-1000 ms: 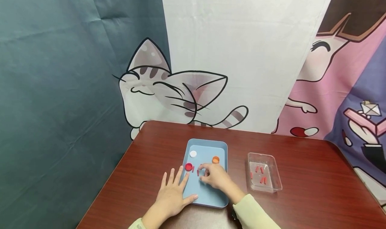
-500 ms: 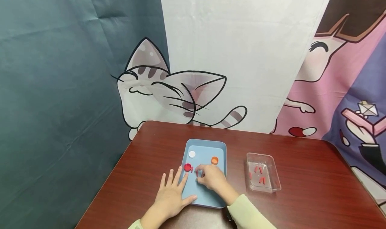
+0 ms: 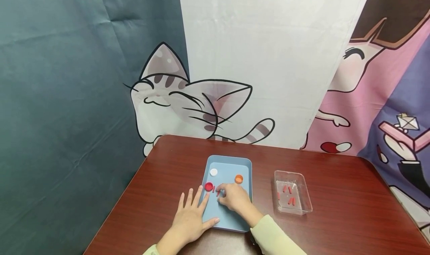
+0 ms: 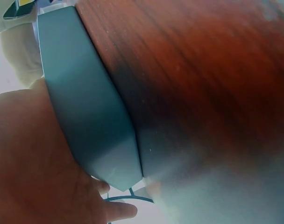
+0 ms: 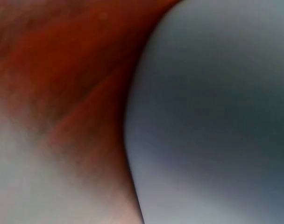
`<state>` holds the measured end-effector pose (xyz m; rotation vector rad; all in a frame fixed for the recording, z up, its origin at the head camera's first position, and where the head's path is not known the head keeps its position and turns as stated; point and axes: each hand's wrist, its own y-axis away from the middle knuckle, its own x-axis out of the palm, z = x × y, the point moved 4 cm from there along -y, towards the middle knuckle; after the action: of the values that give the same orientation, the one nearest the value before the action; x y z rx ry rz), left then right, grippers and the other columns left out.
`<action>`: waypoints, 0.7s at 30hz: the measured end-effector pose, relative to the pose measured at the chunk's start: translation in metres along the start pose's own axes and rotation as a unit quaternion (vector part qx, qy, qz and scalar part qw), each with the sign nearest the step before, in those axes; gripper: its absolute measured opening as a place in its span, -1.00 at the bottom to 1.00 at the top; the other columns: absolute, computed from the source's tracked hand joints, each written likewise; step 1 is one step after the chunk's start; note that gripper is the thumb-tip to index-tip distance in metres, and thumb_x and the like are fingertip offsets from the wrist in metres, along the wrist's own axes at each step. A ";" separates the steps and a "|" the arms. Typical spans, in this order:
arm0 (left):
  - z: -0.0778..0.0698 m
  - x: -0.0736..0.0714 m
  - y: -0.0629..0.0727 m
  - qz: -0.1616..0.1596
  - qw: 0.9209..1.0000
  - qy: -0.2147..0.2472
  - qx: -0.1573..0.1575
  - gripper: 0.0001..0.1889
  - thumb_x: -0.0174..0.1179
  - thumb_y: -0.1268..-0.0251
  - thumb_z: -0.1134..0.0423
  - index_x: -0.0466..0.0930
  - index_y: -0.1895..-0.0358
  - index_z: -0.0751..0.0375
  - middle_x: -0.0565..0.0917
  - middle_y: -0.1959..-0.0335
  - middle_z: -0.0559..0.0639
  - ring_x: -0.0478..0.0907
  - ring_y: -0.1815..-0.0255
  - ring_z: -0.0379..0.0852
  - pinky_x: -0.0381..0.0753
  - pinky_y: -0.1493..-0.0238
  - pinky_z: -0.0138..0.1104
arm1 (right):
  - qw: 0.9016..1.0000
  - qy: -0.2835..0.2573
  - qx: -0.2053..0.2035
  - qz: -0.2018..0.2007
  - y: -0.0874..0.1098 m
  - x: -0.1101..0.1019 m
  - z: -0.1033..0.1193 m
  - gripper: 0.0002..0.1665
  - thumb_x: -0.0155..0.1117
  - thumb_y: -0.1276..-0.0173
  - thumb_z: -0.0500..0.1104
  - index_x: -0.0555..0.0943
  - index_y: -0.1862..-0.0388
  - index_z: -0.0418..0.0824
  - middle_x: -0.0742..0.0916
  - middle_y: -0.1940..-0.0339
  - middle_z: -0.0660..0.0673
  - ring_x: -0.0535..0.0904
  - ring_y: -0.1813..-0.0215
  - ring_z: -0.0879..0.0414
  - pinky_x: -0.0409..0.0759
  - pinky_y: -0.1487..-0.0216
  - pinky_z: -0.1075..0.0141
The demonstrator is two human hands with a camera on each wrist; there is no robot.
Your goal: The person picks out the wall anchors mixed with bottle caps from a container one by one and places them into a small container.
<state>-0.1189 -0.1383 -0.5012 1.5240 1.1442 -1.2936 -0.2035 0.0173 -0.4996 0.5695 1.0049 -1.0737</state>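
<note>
Pinching one red stick point(image 3: 218, 193) between thumb and finger, so it appears, the right hand point(image 3: 236, 198) curls low over the middle of the tray, and the stick lies tilted there! Two hands in play: the left hand point(image 3: 189, 216) grasps nothing, five fingers straight and fanned wide across the tray's left side, the thumb over the near end. One blue tray point(image 3: 231, 220) on the counter point(image 3: 356, 206), and what a line-up inside: three round caps, counted. White cap point(image 3: 213, 172) at far left, orange cap point(image 3: 239, 179) to the right, just beyond the right hand, red cap point(image 3: 209, 187) at the left wall, near the left hand's fingertips. Just right of that red cap sits a second stick point(image 3: 213, 189), making two visible in the tray. Over to the right, well apart, stands one clear box point(image 3: 293, 210) holding five red sticks point(image 3: 290, 201). Two pale green sleeves point(image 3: 273, 235) frame the near side.
</note>
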 end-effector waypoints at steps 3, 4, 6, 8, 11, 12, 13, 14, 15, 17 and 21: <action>0.000 0.000 0.000 -0.002 1.000 0.000 0.000 -0.05 -0.15 -0.31 -0.56 0.22 -0.59 0.00 0.06 -0.65 0.13 0.00 -0.61 0.37 -0.11 -0.52 0.27 | 1.000 0.001 -0.003 -0.002 0.000 0.000 0.000 -0.66 0.57 -0.12 -0.13 0.79 0.08 -0.02 0.61 0.62 0.14 0.46 0.52 0.28 0.42 0.52 0.32; 0.000 0.000 -0.001 -0.003 1.000 0.001 0.000 -0.05 -0.14 -0.31 -0.55 0.22 -0.59 0.00 0.06 -0.65 0.13 0.00 -0.60 0.37 -0.11 -0.52 0.27 | 1.000 0.001 -0.003 -0.001 0.000 0.000 0.000 -0.67 0.57 -0.12 -0.13 0.79 0.08 -0.02 0.61 0.62 0.14 0.46 0.52 0.28 0.42 0.52 0.32; 0.000 0.000 -0.001 -0.003 1.000 0.003 0.000 -0.05 -0.14 -0.31 -0.55 0.21 -0.59 0.00 0.06 -0.65 0.13 0.00 -0.60 0.37 -0.11 -0.52 0.27 | 1.000 0.001 -0.003 -0.001 -0.001 0.000 0.000 -0.67 0.57 -0.12 -0.13 0.79 0.09 -0.03 0.61 0.62 0.14 0.46 0.52 0.27 0.42 0.52 0.32; 0.000 0.000 0.000 -0.002 1.000 0.005 0.000 -0.05 -0.14 -0.31 -0.55 0.21 -0.59 0.00 0.05 -0.65 0.13 -0.01 -0.61 0.37 -0.11 -0.52 0.27 | 1.000 0.003 -0.001 0.000 -0.001 0.001 0.000 -0.67 0.58 -0.12 -0.12 0.79 0.09 -0.02 0.61 0.62 0.14 0.46 0.52 0.28 0.43 0.52 0.32; 0.000 0.000 0.000 -0.001 1.000 0.008 0.001 -0.05 -0.14 -0.31 -0.55 0.21 -0.59 0.01 0.05 -0.66 0.13 -0.01 -0.61 0.37 -0.12 -0.52 0.27 | 1.000 0.008 0.005 0.000 -0.001 0.002 0.000 -0.66 0.58 -0.11 -0.10 0.78 0.10 -0.02 0.60 0.62 0.14 0.47 0.51 0.26 0.44 0.50 0.30; 0.000 -0.001 0.000 -0.001 1.000 0.008 0.001 -0.05 -0.14 -0.31 -0.55 0.22 -0.59 0.01 0.05 -0.65 0.13 -0.01 -0.61 0.37 -0.12 -0.52 0.28 | 1.000 0.010 0.009 0.000 -0.002 0.002 0.000 -0.66 0.58 -0.11 -0.08 0.78 0.10 -0.02 0.60 0.61 0.14 0.47 0.50 0.25 0.45 0.49 0.29; 0.000 -0.001 0.001 -0.002 1.000 0.008 0.000 -0.05 -0.14 -0.31 -0.55 0.22 -0.59 0.01 0.05 -0.65 0.13 -0.01 -0.61 0.37 -0.12 -0.52 0.28 | 1.000 0.014 0.014 0.000 -0.002 0.002 0.000 -0.66 0.58 -0.11 -0.07 0.78 0.10 -0.02 0.60 0.61 0.14 0.48 0.49 0.24 0.46 0.48 0.28; 0.000 -0.001 0.001 -0.003 1.000 0.007 0.001 -0.06 -0.14 -0.31 -0.55 0.22 -0.59 0.01 0.05 -0.65 0.13 0.00 -0.60 0.37 -0.12 -0.52 0.28 | 1.000 0.015 0.018 -0.001 -0.002 0.002 -0.001 -0.66 0.58 -0.10 -0.06 0.78 0.10 -0.02 0.60 0.61 0.14 0.48 0.48 0.23 0.47 0.46 0.26; -0.001 -0.002 0.001 -0.005 1.000 0.007 0.001 -0.06 -0.13 -0.31 -0.55 0.23 -0.58 0.01 0.06 -0.65 0.13 0.00 -0.60 0.37 -0.12 -0.52 0.28 | 1.000 0.018 0.020 -0.003 -0.001 0.002 -0.001 -0.66 0.58 -0.10 -0.05 0.77 0.12 -0.03 0.59 0.61 0.14 0.48 0.48 0.21 0.47 0.46 0.25; -0.001 -0.003 0.002 -0.009 1.000 0.008 0.001 -0.06 -0.12 -0.31 -0.54 0.24 -0.58 0.02 0.08 -0.65 0.14 0.01 -0.60 0.38 -0.11 -0.51 0.28 | 0.999 0.021 0.029 -0.005 -0.001 0.001 0.000 -0.67 0.59 -0.10 -0.04 0.76 0.14 -0.03 0.59 0.61 0.13 0.49 0.48 0.19 0.47 0.45 0.22; -0.002 -0.004 0.002 -0.011 1.000 0.010 0.002 -0.07 -0.10 -0.32 -0.53 0.25 -0.57 0.04 0.09 -0.64 0.15 0.02 -0.60 0.38 -0.11 -0.51 0.28 | 0.999 0.027 0.042 -0.005 0.000 0.001 0.001 -0.69 0.59 -0.10 -0.03 0.75 0.17 -0.05 0.59 0.62 0.11 0.48 0.49 0.17 0.47 0.45 0.22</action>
<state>-0.1167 -0.1377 -0.4971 1.5344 1.1747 -1.2996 -0.2032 0.0162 -0.4997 0.6652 1.0146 -1.1174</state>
